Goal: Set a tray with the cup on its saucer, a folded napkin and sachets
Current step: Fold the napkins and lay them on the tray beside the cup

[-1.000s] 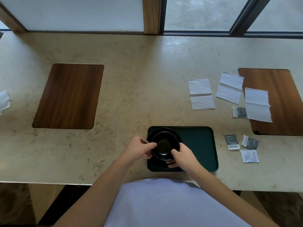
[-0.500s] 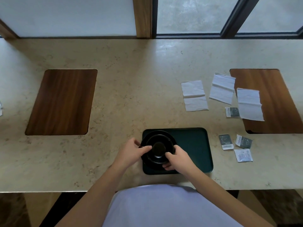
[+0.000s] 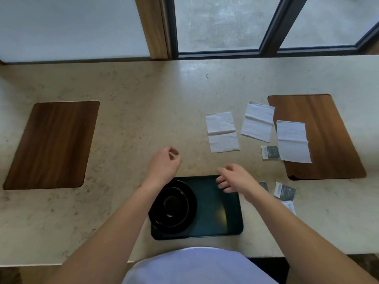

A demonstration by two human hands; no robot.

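Item: dark green tray (image 3: pixel 221 222), on the worktop (image 3: pixel 143 111) at its near edge; all places below are given from this tray.

Contents: black cup (image 3: pixel 174 203) seated on its black saucer (image 3: pixel 189 217), at the tray's left end. The saucer's left rim appears to overhang the tray's left edge. The right half of the tray is bare.

Outstanding stock: three white napkins off the tray's far-right corner, lying opened flat with a crease across each: nearest napkin (image 3: pixel 222 132), middle napkin (image 3: pixel 258 121), and far napkin (image 3: pixel 293 141), which lies partly on a wooden board (image 3: pixel 332 136). Sachets just right of the tray: one (image 3: pixel 285 191) beside the right wrist, one (image 3: pixel 270 152) farther back, others partly hidden by the arm.

Hands: left hand (image 3: pixel 164 162) above the worktop just beyond the tray's far-left corner, fingers loosely curled, holding nothing. Right hand (image 3: pixel 235 177) over the tray's far edge, fingers (image 3: pixel 222 184) relaxed and spread, holding nothing. Neither touches the cup; it sits below the left forearm, nearer the person than both sets of fingers.

Risks, as judged:
- Left forearm passes directly above the cup; lowering it could knock the cup off its saucer.
- The overhanging saucer could tip if the tray is shifted.
- Napkins still need folding; thin paper may crumple or drag a neighbouring sachet.
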